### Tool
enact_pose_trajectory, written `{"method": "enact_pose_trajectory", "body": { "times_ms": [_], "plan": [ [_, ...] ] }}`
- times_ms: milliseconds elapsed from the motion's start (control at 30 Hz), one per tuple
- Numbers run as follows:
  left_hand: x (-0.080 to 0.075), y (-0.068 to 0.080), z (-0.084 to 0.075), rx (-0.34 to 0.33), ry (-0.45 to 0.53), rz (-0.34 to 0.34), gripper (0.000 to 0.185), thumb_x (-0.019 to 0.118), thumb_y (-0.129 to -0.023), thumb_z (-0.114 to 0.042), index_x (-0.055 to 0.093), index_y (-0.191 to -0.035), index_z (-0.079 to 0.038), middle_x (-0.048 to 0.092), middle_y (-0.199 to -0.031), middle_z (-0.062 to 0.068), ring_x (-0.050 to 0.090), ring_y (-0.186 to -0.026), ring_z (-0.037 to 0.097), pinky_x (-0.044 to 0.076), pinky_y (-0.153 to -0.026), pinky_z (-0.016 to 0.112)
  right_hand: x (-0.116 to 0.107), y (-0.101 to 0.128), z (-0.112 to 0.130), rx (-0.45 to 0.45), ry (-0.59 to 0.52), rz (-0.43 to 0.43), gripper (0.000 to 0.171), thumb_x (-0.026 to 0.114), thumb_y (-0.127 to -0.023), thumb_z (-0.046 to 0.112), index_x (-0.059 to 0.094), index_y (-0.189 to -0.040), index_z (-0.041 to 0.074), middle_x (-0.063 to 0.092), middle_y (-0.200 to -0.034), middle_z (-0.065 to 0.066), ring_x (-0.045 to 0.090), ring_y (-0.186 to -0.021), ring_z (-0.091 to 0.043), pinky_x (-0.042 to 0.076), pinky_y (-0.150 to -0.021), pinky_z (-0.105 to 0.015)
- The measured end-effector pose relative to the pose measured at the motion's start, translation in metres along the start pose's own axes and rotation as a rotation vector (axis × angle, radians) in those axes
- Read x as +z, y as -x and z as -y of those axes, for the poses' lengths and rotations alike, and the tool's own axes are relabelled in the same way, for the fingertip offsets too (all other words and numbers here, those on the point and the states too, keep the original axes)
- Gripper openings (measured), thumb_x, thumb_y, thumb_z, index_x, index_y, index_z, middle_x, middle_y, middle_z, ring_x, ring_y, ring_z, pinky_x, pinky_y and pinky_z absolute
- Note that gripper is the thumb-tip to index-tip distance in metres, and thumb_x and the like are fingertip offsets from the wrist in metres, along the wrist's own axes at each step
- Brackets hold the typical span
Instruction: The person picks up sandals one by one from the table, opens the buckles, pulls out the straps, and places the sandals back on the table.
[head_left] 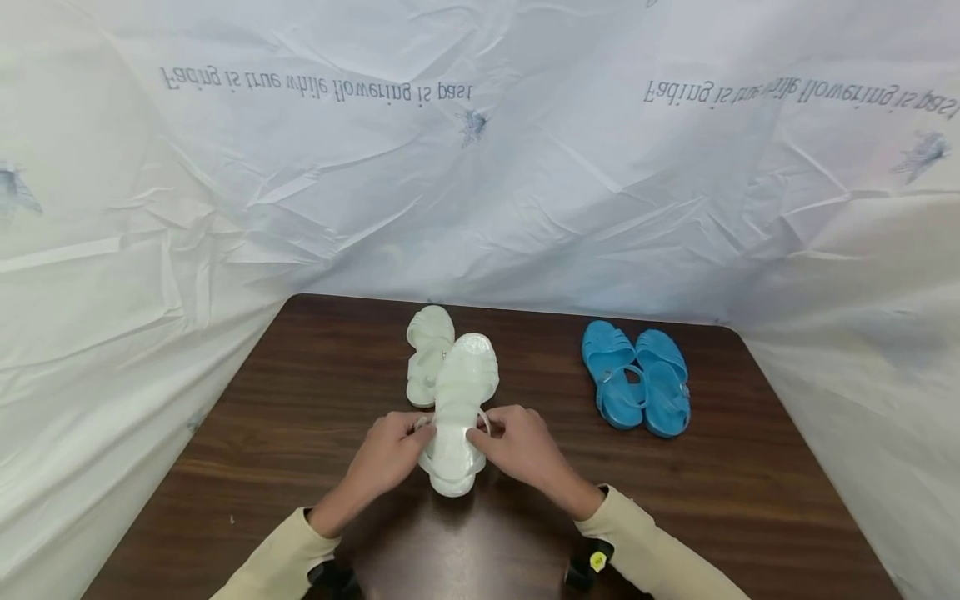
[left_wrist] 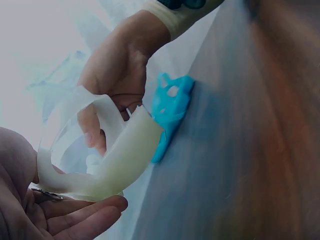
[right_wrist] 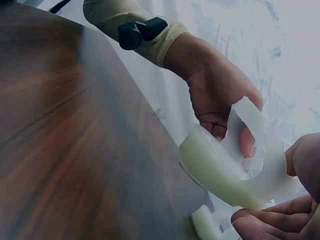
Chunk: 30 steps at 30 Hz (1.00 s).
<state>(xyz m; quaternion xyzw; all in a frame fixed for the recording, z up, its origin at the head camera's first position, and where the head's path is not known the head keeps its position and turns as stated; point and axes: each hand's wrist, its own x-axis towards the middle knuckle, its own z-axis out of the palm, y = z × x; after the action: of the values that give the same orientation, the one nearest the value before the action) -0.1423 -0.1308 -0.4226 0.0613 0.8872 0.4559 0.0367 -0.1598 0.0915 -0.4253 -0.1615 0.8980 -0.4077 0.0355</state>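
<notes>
Centrally, in the head view, a white jelly sandal point(head_left: 459, 412) was held just above the dark wooden bench point(head_left: 285, 400), its long axis running straight away from the person, toe far and heel near. The left hand point(head_left: 390, 458) and right hand point(head_left: 517, 446) pinched it from either side at the heel strap, equally close to it. A second white sandal point(head_left: 427, 354) lay just behind it, and a blue pair point(head_left: 636, 377) sat well apart to the right. From the left wrist, the sandal's heel strap point(left_wrist: 95, 150) looped between both hands; the left fingers point(left_wrist: 85, 212) lay curled beneath it, the right hand point(left_wrist: 120, 65) gripping from the far side, the blue pair point(left_wrist: 170, 110) behind. From the right wrist, the left hand point(right_wrist: 215, 90) clasped the strap point(right_wrist: 250, 150) and the right fingers point(right_wrist: 270, 220) curled under the heel.
</notes>
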Motion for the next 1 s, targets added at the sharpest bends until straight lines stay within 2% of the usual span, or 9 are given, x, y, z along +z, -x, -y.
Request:
{"method": "enact_pose_trajectory", "body": {
  "times_ms": [100, 167, 267, 400, 500, 633, 700, 833, 1000],
  "plan": [
    [-0.012, -0.004, 0.000, -0.009, -0.034, -0.020, 0.031, 0.060, -0.100, -0.021, 0.064, -0.070, -0.019, 0.041, -0.055, -0.007, 0.039, -0.049, 0.010, 0.035, -0.049, 0.027, 0.002, -0.010, 0.008, -0.017, -0.018, 0.007, 0.031, 0.069, -0.095, 0.029, 0.061, -0.067, 0.018, 0.038, -0.052, 0.011, 0.037, -0.047, -0.004, 0.036, -0.049, -0.024],
    [-0.021, -0.007, 0.002, -0.017, -0.047, -0.025, 0.033, 0.059, -0.101, -0.022, 0.061, -0.069, -0.016, 0.041, -0.056, -0.005, 0.040, -0.051, 0.011, 0.036, -0.051, 0.028, 0.004, -0.018, 0.012, -0.031, -0.028, 0.011, 0.034, 0.068, -0.095, 0.030, 0.057, -0.065, 0.018, 0.037, -0.052, 0.011, 0.036, -0.047, -0.004, 0.035, -0.050, -0.024],
    [-0.035, -0.012, 0.004, -0.021, -0.043, -0.039, 0.025, 0.058, -0.102, -0.022, 0.075, -0.084, -0.015, 0.049, -0.059, -0.004, 0.044, -0.055, 0.013, 0.039, -0.055, 0.030, 0.008, -0.031, 0.019, -0.052, -0.034, 0.008, 0.040, 0.067, -0.096, 0.032, 0.050, -0.062, 0.019, 0.035, -0.053, 0.011, 0.035, -0.048, -0.005, 0.033, -0.052, -0.024],
    [-0.052, -0.019, 0.009, -0.034, -0.013, -0.058, 0.025, 0.057, -0.102, -0.021, 0.080, -0.106, -0.012, 0.059, -0.068, -0.001, 0.048, -0.060, 0.016, 0.042, -0.058, 0.031, 0.013, -0.048, 0.027, -0.087, -0.068, 0.005, 0.041, 0.066, -0.097, 0.036, 0.051, -0.062, 0.020, 0.039, -0.053, 0.009, 0.038, -0.048, -0.007, 0.035, -0.051, -0.025],
    [-0.063, -0.024, 0.014, -0.054, 0.030, -0.057, 0.027, 0.056, -0.103, -0.021, 0.078, -0.100, -0.006, 0.064, -0.072, 0.003, 0.054, -0.063, 0.017, 0.047, -0.061, 0.032, 0.018, -0.060, 0.031, -0.097, -0.094, 0.024, 0.045, 0.062, -0.100, 0.043, 0.053, -0.063, 0.020, 0.043, -0.053, 0.007, 0.042, -0.048, -0.009, 0.038, -0.051, -0.026],
    [-0.075, -0.035, 0.020, -0.071, 0.127, -0.045, 0.031, 0.054, -0.105, -0.021, 0.075, -0.108, 0.001, 0.073, -0.090, 0.012, 0.068, -0.078, 0.018, 0.060, -0.071, 0.038, 0.023, -0.078, 0.035, -0.098, -0.116, 0.043, 0.053, 0.056, -0.102, 0.053, 0.051, -0.063, 0.018, 0.051, -0.055, 0.003, 0.049, -0.051, -0.013, 0.042, -0.052, -0.028],
    [-0.080, -0.040, 0.024, -0.078, 0.162, -0.047, 0.034, 0.053, -0.106, -0.021, 0.073, -0.119, 0.004, 0.074, -0.101, 0.015, 0.071, -0.084, 0.019, 0.062, -0.074, 0.042, 0.027, -0.087, 0.036, -0.104, -0.129, 0.058, 0.055, 0.053, -0.102, 0.057, 0.051, -0.063, 0.017, 0.056, -0.057, 0.000, 0.054, -0.053, -0.014, 0.044, -0.054, -0.030],
    [-0.090, -0.050, 0.033, -0.092, 0.164, -0.069, 0.036, 0.052, -0.106, -0.021, 0.070, -0.122, 0.006, 0.073, -0.104, 0.020, 0.071, -0.084, 0.020, 0.061, -0.076, 0.046, 0.033, -0.102, 0.037, -0.109, -0.155, 0.103, 0.060, 0.048, -0.101, 0.064, 0.057, -0.068, 0.014, 0.066, -0.067, -0.010, 0.062, -0.061, -0.020, 0.047, -0.055, -0.032],
    [-0.099, -0.062, 0.045, -0.107, 0.161, -0.094, 0.037, 0.051, -0.106, -0.019, 0.068, -0.122, 0.010, 0.071, -0.108, 0.024, 0.071, -0.085, 0.020, 0.062, -0.076, 0.041, 0.037, -0.118, 0.035, -0.140, -0.166, 0.076, 0.048, 0.051, -0.103, 0.058, 0.074, -0.092, 0.017, 0.072, -0.081, -0.008, 0.067, -0.072, -0.019, 0.051, -0.060, -0.032]
  ]
}}
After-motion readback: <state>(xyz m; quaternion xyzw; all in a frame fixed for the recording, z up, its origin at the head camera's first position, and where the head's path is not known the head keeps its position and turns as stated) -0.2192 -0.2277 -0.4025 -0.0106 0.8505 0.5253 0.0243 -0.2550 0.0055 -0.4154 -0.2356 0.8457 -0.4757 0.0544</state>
